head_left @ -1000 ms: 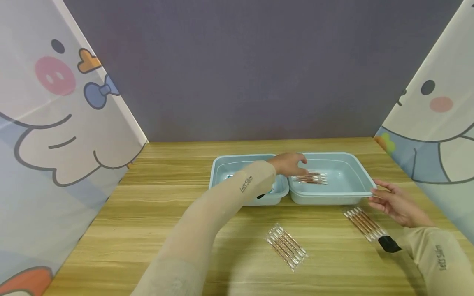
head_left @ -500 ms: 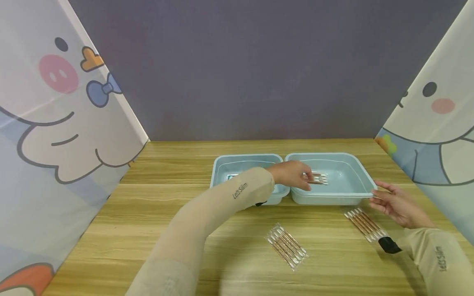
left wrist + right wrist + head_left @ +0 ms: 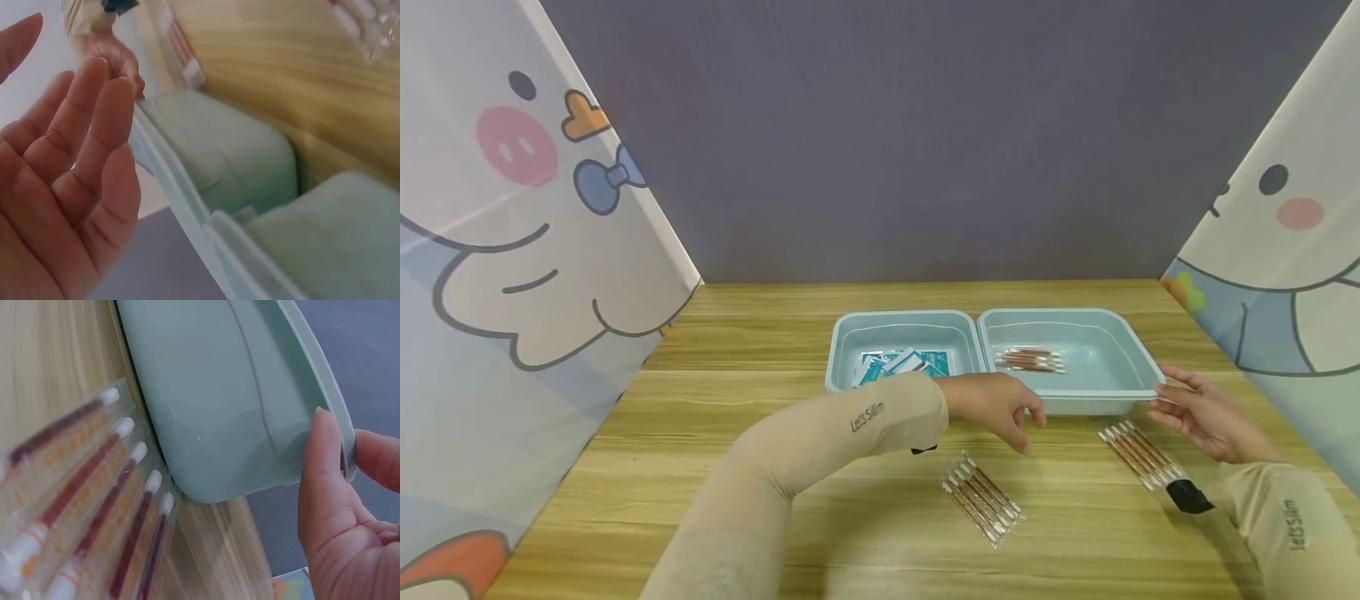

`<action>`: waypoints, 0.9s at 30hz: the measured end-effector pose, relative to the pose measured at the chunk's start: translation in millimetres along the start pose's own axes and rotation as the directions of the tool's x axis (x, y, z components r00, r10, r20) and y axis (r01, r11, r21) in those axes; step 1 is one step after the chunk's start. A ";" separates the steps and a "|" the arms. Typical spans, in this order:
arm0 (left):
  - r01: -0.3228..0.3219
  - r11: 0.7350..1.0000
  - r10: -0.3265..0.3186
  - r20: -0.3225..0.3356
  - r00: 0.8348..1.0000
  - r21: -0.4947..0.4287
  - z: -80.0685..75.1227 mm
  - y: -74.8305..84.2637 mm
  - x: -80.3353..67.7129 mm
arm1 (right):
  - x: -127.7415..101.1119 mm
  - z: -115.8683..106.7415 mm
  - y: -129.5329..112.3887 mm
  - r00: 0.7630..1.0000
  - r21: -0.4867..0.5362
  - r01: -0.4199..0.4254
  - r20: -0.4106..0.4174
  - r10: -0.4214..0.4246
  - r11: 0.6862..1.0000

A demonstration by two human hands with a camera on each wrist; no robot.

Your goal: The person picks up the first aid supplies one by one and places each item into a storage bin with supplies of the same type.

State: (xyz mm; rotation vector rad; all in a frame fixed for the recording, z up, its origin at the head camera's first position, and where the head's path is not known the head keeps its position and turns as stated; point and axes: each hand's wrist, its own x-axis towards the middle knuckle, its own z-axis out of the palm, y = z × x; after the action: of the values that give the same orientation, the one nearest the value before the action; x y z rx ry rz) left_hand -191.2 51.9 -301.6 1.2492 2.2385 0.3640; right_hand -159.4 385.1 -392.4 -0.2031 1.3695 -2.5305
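Gripping the near right corner of the right tub (image 3: 1101, 375), your right hand (image 3: 1213, 421) pinches the rim, with a digit on each side of it, as the right wrist view confirms. Your left hand (image 3: 992, 404) holds nothing; its fingers are loosely bent, with the thumb apart from them. It is positioned in front of the right tub's near left part, above the table (image 3: 760, 425).

The inner swab pack (image 3: 1030, 360) lies flat in the left half of the right tub. You have two further packs on the table: the front swab pack (image 3: 981, 500), lying slantwise below your left hand, and the corner swab pack (image 3: 1138, 454), just beside your right hand and near the tub's front wall.

Beside the right tub stands the left tub (image 3: 895, 333), containing overlapping teal and white packets (image 3: 910, 362). Your beige sleeves (image 3: 820, 450) carry dark lettering. Behind the table rises a dark grey wall (image 3: 880, 142), flanked by cartoon panels (image 3: 550, 275).
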 end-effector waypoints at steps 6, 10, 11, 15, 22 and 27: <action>0.062 0.993 -0.064 0.017 0.998 0.104 12.4 3.9 -3.1 | 0.0 -0.6 0.7 1.000 -0.002 0.002 -0.012 -0.002 1.000; 0.106 0.985 -0.109 0.015 0.994 0.136 21.7 0.8 -2.9 | 0.3 -1.1 1.5 1.000 -0.013 0.005 -0.016 -0.005 1.000; 0.111 0.982 -0.114 0.016 0.993 0.155 24.3 -0.4 -3.0 | 0.3 -1.2 1.8 1.000 -0.013 0.006 -0.010 -0.006 1.000; 0.135 0.945 -0.150 0.027 0.988 0.298 36.1 -4.9 -3.3 | 0.3 -0.4 2.3 1.000 -0.009 0.008 0.006 -0.008 1.000; 0.184 0.893 -0.219 0.041 0.975 0.410 53.0 -10.8 0.6 | 0.4 0.9 -1.3 1.000 0.011 -0.008 -0.006 0.008 1.000; 0.154 0.895 -0.203 0.073 0.977 0.419 64.4 -14.8 2.9 | 1.0 0.2 -2.3 0.999 0.015 -0.037 -0.011 0.037 0.999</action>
State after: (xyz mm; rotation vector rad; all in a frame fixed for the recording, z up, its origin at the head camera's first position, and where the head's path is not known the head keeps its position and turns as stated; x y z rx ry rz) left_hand -165.4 44.7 -362.1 1.2113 2.3791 -0.2626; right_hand -160.6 385.8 -390.4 -0.1598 1.3449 -2.5145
